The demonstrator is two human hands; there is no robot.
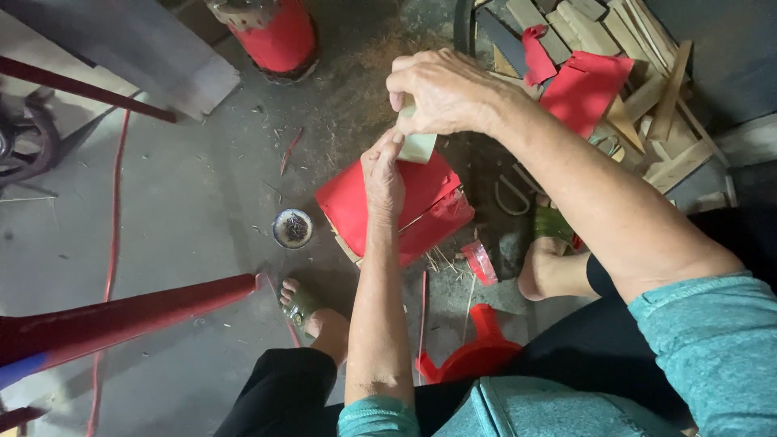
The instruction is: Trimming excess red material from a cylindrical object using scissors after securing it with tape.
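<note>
Both hands are gripping a pale roll of tape above the grey concrete floor: the right hand is closing over its top, the left hand is pinching its lower edge. Red sheets are lying below, beside a small round tin; wood scraps are piling up at right.

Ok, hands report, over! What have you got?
Right hand grips pale block from above. Left hand fingertips touch its lower edge. Red sheets lie below. Nothing blocking.

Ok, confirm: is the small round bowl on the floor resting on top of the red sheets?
No, the small round bowl sits on bare floor, left of the red sheets.
</note>
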